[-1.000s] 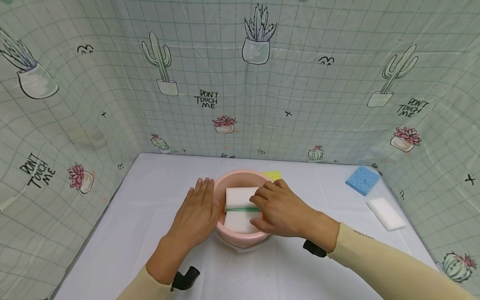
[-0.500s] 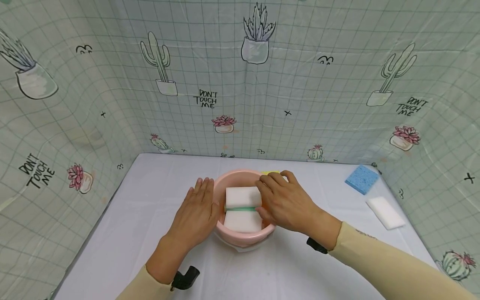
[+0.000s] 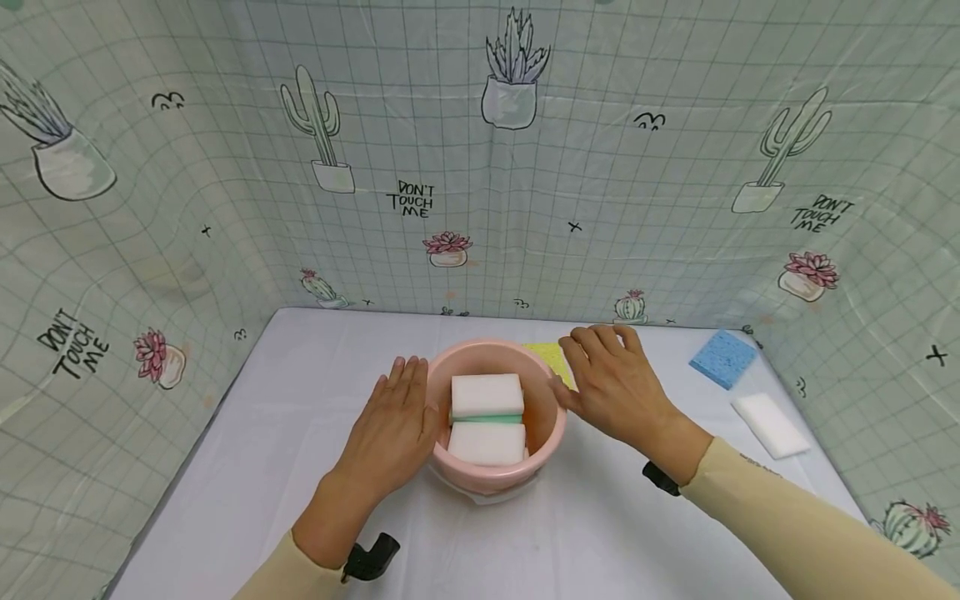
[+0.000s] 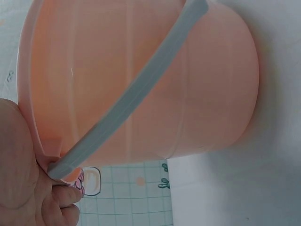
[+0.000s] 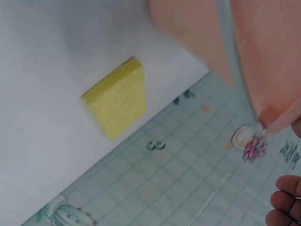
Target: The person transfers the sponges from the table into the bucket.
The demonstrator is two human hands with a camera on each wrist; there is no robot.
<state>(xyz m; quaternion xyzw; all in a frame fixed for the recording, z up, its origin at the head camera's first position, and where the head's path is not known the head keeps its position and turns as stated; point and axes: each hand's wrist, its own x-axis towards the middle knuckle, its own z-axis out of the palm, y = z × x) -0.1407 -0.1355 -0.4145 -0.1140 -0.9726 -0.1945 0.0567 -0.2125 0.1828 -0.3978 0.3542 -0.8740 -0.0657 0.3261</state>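
Note:
A pink bucket [image 3: 491,477] stands mid-table, its grey handle [image 4: 136,94] hanging down the outside in the left wrist view. Two white sponges [image 3: 486,395] lie inside, with a green strip between them. My left hand [image 3: 393,425] rests with straight fingers along the bucket's left rim. At the right rim, my right hand [image 3: 622,383] is raised with nothing in it, fingers loosely bent and thumb by the edge. Behind that hand and the bucket lies a yellow sponge [image 5: 117,101] on the table, partly hidden in the head view.
At the right of the white table [image 3: 315,367] lie a blue sponge [image 3: 723,359] and a white sponge [image 3: 770,426]. A grid-patterned curtain [image 3: 577,167] with cactus drawings rises behind and on both sides.
My right hand has moved from over the sponges in the bucket out to the right, past the rim. More of the yellow sponge shows. The left hand has stayed in place.

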